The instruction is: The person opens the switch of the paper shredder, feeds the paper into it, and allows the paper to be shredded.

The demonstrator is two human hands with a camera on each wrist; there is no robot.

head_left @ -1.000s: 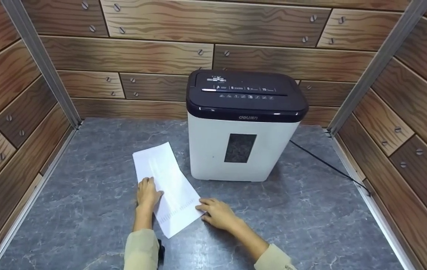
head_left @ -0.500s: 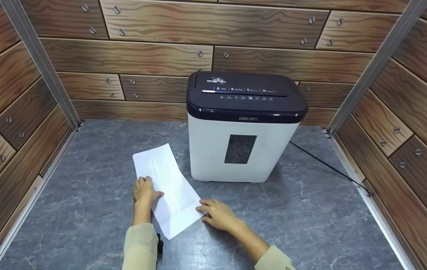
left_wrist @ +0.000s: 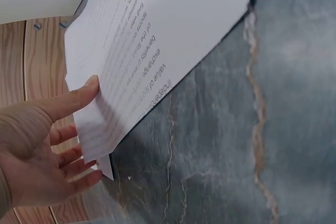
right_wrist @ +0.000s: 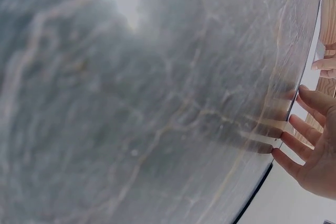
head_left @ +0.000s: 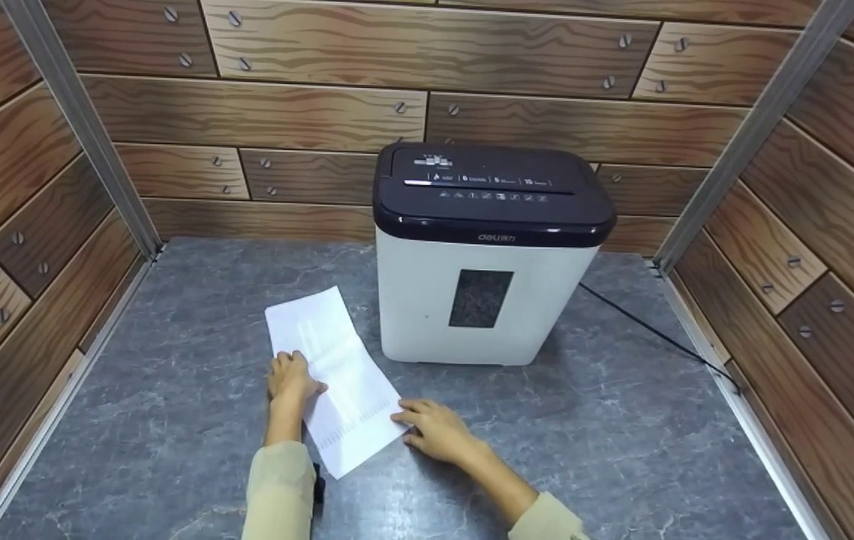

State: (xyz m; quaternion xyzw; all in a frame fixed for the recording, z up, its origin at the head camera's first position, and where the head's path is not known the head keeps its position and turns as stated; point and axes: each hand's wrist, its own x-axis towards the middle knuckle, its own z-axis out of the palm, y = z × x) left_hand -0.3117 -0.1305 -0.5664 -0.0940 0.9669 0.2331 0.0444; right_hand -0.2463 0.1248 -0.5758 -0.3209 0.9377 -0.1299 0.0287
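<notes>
A white printed paper (head_left: 348, 367) lies at a slant on the grey table, with a bend across its middle. On its left edge my left hand (head_left: 292, 381) holds the paper, thumb on top. In the left wrist view, the thumb of the left hand (left_wrist: 39, 135) lies over the printed side while the other fingers are partly hidden behind the edge. My right hand (head_left: 438, 431) touches the lower right corner with its fingers spread. In the right wrist view, the right hand's fingertips (right_wrist: 281, 150) meet the tabletop along the paper's edge.
A paper shredder (head_left: 427, 300) with a dark top and white bin stands behind and right of the paper. Its black cable (head_left: 645, 326) runs to the right wall. Wood-patterned panels (head_left: 322, 112) enclose the marbled grey table (head_left: 172, 375) at the back and sides.
My left hand has shifted slightly left at the paper's edge. The right hand and the paper stay almost where they were.
</notes>
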